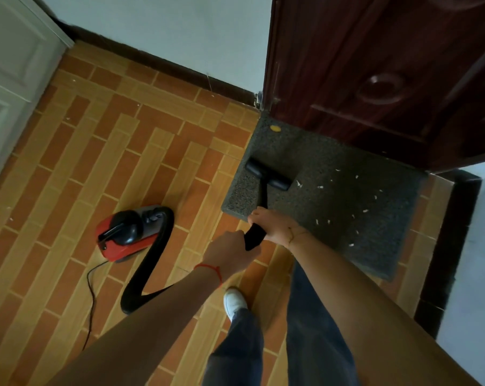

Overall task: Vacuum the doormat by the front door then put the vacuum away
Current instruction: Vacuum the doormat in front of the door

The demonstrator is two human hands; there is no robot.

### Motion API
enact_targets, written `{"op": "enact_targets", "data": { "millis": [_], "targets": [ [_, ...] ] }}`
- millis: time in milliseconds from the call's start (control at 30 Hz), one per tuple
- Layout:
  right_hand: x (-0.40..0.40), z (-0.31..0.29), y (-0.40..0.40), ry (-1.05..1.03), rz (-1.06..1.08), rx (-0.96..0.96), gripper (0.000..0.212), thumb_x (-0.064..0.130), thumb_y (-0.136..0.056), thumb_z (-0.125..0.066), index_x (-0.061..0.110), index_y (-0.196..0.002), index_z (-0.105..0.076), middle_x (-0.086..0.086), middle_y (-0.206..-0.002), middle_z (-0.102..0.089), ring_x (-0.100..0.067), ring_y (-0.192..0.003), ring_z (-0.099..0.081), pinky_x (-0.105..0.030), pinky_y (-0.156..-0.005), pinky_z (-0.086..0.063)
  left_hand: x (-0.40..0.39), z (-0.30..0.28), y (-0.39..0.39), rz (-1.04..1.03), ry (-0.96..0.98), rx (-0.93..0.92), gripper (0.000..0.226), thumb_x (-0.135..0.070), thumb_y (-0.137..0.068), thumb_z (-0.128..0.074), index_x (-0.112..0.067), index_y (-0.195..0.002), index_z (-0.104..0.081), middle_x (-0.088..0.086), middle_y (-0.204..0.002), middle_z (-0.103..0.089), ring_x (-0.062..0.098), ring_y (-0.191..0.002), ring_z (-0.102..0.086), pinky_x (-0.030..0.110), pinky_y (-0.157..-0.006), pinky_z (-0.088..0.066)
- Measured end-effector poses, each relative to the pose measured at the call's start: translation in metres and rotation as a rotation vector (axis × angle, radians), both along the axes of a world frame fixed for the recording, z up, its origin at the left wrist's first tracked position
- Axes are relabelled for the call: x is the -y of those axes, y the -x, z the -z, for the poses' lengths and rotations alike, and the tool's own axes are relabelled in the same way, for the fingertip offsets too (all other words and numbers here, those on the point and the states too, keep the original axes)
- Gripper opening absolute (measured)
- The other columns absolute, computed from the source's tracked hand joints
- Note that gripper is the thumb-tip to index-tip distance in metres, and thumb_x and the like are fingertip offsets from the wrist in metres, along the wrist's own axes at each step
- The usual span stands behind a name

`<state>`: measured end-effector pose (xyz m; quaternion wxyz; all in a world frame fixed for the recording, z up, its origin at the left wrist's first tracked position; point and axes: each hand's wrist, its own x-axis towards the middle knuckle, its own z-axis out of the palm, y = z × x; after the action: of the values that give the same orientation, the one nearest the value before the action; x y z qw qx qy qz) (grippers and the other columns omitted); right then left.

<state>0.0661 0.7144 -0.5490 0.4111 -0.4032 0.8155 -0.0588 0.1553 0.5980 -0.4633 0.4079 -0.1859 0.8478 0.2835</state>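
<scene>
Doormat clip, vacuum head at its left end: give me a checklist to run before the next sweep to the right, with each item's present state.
1. Both hands on the wand: left hand and right hand grip it. Ok.
2. Vacuum head flat on the doormat: it appears so. Ok.
3. Debris left: white scraps lie right of the head. Not ok.
4. Hose free: it loops on the floor, unkinked. Ok.
5. Canister switched on: cannot tell.
6. Yellow spot at the far corner, loose or fixed: cannot tell.
</scene>
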Motion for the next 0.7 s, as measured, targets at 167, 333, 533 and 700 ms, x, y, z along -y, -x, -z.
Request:
{"op": "enact_targets", "data": {
  "millis": [167, 333, 533, 700],
  "targets": [
    [0.015, -0.001, -0.054, 0.016, 0.025, 0.003, 0.011, 0.013, -0.09, -0.057, 0.01, -0.1, -0.055, -0.007, -0.114, -0.052, -0.027, -0.09, -0.061, -0.04, -0.077, -0.052, 0.02, 0.004, -0.053, 0.042, 0.039, 0.0, 0.036, -0.048, -0.09, -0.051, -0.013, -0.091, -0.06, 0.0, -0.068, -0.057, 0.017, -0.054, -0.051, 0.027, -0.047, -0.038],
    [0.029, -0.003, -0.087, 0.02, 0.024, 0.004, 0.013, 0.009, -0.09, -0.055, 0.01, -0.103, -0.054, -0.007, -0.117, -0.053, -0.028, -0.09, -0.062, -0.035, -0.069, -0.048, 0.033, 0.003, -0.087, 0.005, 0.04, 0.017, 0.032, -0.047, -0.088, -0.051, -0.015, -0.089, -0.059, 0.0, -0.07, -0.061, 0.016, -0.054, -0.054, 0.027, -0.049, -0.044],
    [0.032, 0.0, -0.089, 0.007, 0.074, -0.007, 0.014, 0.006, -0.089, -0.055, 0.011, -0.101, -0.053, -0.008, -0.116, -0.053, -0.028, -0.088, -0.063, -0.035, -0.071, -0.052, 0.037, 0.004, -0.087, 0.028, 0.049, -0.002, 0.033, -0.046, -0.089, -0.049, -0.015, -0.092, -0.06, 0.003, -0.073, -0.067, 0.016, -0.055, -0.055, 0.028, -0.052, -0.048],
    [0.017, 0.01, -0.056, 0.013, 0.061, -0.026, 0.012, 0.007, -0.088, -0.056, 0.013, -0.098, -0.052, -0.007, -0.116, -0.051, -0.027, -0.088, -0.063, -0.041, -0.077, -0.055, 0.021, 0.01, -0.055, 0.028, 0.059, -0.009, 0.031, -0.048, -0.09, -0.05, -0.018, -0.093, -0.057, 0.002, -0.077, -0.066, 0.016, -0.056, -0.056, 0.028, -0.051, -0.047]
  ]
}}
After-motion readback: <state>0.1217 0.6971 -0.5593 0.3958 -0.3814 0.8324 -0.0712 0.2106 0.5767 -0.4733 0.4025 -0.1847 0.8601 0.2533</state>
